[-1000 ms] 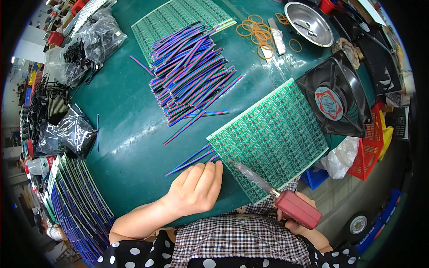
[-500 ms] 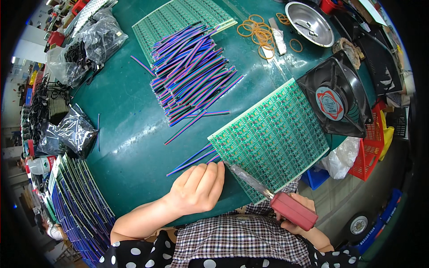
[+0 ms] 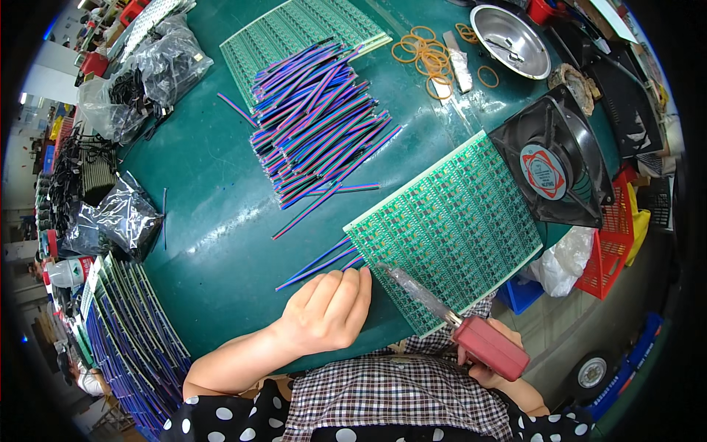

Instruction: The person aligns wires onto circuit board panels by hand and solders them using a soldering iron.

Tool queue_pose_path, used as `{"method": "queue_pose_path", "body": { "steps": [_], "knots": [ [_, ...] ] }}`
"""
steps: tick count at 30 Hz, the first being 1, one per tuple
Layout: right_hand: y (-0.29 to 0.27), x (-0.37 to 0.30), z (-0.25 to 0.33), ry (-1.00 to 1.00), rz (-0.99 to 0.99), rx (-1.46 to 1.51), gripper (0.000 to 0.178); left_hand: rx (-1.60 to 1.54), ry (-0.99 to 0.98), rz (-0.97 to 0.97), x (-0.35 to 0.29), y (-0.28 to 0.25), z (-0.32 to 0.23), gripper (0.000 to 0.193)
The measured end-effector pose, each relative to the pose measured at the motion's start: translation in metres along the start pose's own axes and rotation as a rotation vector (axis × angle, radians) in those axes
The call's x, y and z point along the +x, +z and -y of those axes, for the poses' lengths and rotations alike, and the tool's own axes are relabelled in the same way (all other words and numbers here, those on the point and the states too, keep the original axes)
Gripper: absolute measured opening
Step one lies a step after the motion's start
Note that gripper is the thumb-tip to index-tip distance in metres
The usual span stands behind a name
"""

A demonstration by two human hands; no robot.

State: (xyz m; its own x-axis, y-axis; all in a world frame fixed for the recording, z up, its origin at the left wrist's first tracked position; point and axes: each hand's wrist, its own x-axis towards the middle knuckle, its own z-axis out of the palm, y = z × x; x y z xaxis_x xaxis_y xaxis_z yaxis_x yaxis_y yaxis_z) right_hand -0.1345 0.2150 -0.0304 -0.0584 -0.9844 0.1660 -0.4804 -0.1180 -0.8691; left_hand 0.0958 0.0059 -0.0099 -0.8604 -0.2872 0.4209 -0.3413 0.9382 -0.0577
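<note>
My right hand [image 3: 501, 374] is wrapped round the red handle of a soldering iron [image 3: 490, 348]. Its long greyish barrel slants up-left over the green circuit board panel [image 3: 453, 221], the tip near the panel's left edge. Beside that tip, my left hand [image 3: 330, 309] is closed with its fingertips pinched at the panel edge; what they hold is hidden. Several multicoloured flat wires [image 3: 313, 267] stick out to the left from behind this hand. Farther off lies a heap of short striped wires [image 3: 317, 125], partly on another green panel [image 3: 294, 37].
A black fan [image 3: 552, 162] stands against the panel's right side. Rubber bands [image 3: 427, 55] and a metal bowl [image 3: 509, 42] lie at the far right. On the left are bagged cables [image 3: 166, 62], a dark plastic bag [image 3: 121, 221] and stacked wired panels [image 3: 136, 346]. Red crates [image 3: 607, 250] stand beyond the table.
The soldering iron has shifted slightly right and down with my right hand, and its tip has drawn a little away from my left fingertips. My left hand has barely moved.
</note>
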Motion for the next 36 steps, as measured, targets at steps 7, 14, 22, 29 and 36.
{"method": "queue_pose_path", "body": {
  "steps": [7,14,22,29,36],
  "knots": [
    [-0.003,0.009,0.003,-0.113,0.026,-0.166,0.085,-0.010,-0.012,0.016,-0.002,0.000,0.001,0.025],
    [0.000,-0.004,0.004,0.160,0.091,0.156,0.089,-0.020,-0.005,0.009,-0.003,0.001,0.001,0.025],
    [-0.004,-0.001,0.005,0.051,0.116,-0.135,0.088,-0.030,-0.013,0.001,-0.002,0.001,0.000,0.026],
    [0.003,-0.005,-0.001,0.110,0.030,0.112,0.086,-0.032,-0.026,0.002,-0.002,0.002,-0.001,0.026],
    [0.004,-0.007,-0.004,0.069,0.027,0.116,0.087,-0.062,-0.056,-0.037,-0.001,0.003,-0.002,0.029]
  ]
}}
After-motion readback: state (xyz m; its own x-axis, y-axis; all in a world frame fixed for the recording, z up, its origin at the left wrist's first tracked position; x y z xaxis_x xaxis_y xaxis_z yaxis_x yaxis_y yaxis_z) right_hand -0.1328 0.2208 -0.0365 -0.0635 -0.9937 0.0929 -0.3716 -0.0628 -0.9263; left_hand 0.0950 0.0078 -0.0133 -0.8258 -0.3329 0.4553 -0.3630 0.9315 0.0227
